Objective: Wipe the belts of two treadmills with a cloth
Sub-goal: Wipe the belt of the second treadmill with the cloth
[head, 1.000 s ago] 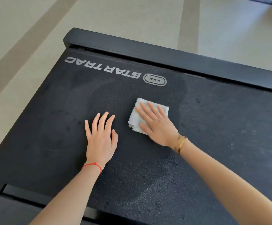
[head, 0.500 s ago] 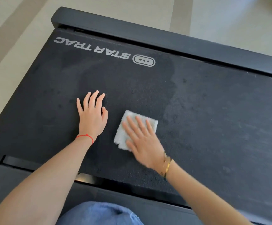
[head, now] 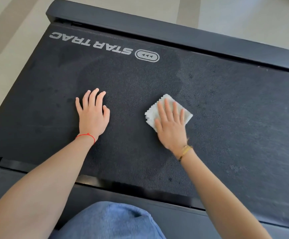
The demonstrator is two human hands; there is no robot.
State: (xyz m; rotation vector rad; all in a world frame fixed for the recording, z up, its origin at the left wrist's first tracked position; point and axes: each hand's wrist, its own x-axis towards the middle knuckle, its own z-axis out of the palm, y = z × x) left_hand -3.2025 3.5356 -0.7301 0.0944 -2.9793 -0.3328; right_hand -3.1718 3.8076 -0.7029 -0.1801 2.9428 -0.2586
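Observation:
A black treadmill belt (head: 235, 104) with a STAR TRAC logo fills most of the view. A small white cloth (head: 153, 112) lies flat on the belt near its middle. My right hand (head: 171, 125) presses on the cloth with straight, spread fingers and covers most of it. My left hand (head: 92, 114) rests flat on the bare belt to the left of the cloth, fingers straight, a red string at its wrist. Darker damp patches show on the belt around and beyond the hands.
The treadmill's dark side rails run along the far edge (head: 157, 30) and the near edge (head: 140, 197). Pale floor (head: 7, 54) lies to the left and beyond. A knee in blue fabric (head: 112, 221) is at the bottom.
My right hand has slid the cloth to the right across the belt, away from my left hand. The left hand has stayed flat in place.

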